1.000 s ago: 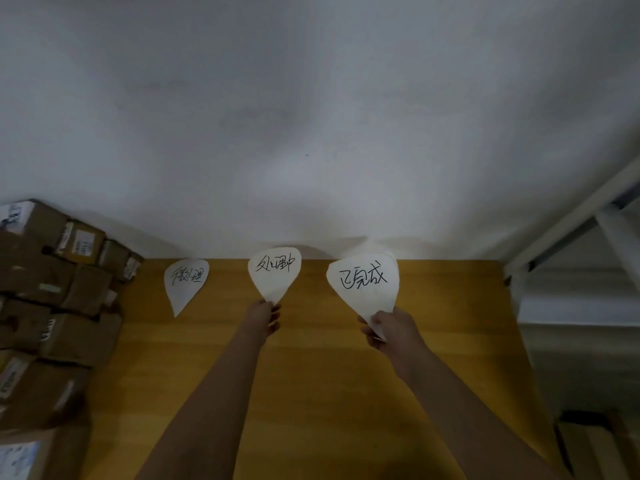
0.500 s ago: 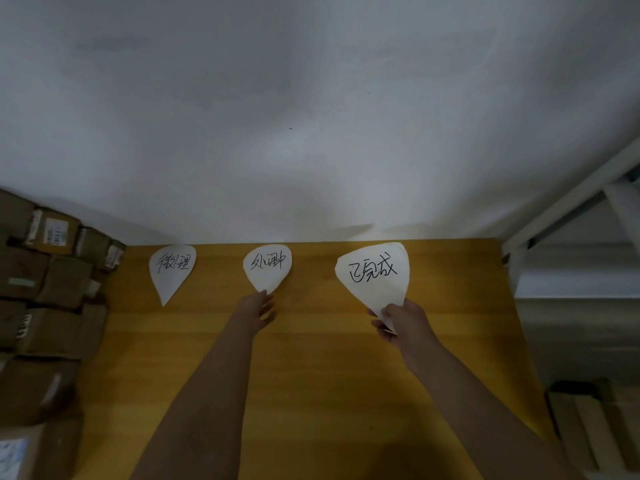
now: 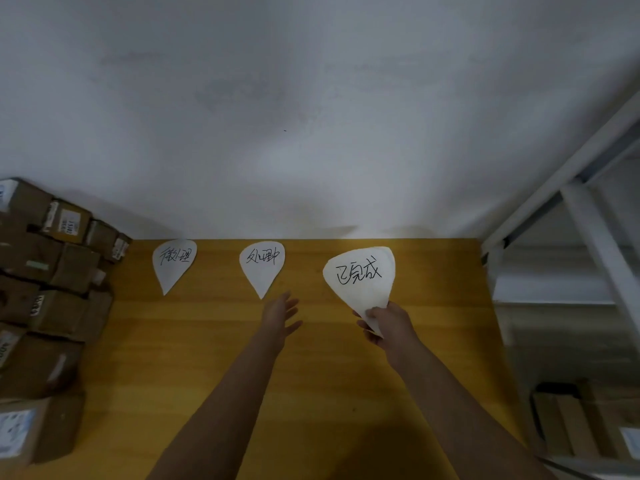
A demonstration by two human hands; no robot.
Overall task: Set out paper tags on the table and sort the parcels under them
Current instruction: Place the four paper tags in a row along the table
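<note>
Three white teardrop paper tags with handwriting are at the far end of the yellow wooden table [image 3: 207,358]. The left tag [image 3: 173,265] and the middle tag [image 3: 261,266] lie flat near the wall. My left hand [image 3: 280,315] hovers just below the middle tag's tip, fingers straight, touching nothing. My right hand [image 3: 388,323] pinches the pointed end of the right tag [image 3: 360,278], which is raised off the table. Brown cardboard parcels [image 3: 45,289] are stacked along the table's left side.
A white wall [image 3: 311,116] closes off the table's far edge. A white metal shelf frame [image 3: 585,237] stands to the right, with more cardboard boxes [image 3: 571,424] low beside it.
My left hand has let go of the middle tag, which now lies flat, and has drawn back a little to the right. My right hand still holds the right tag, now lower and further right.
</note>
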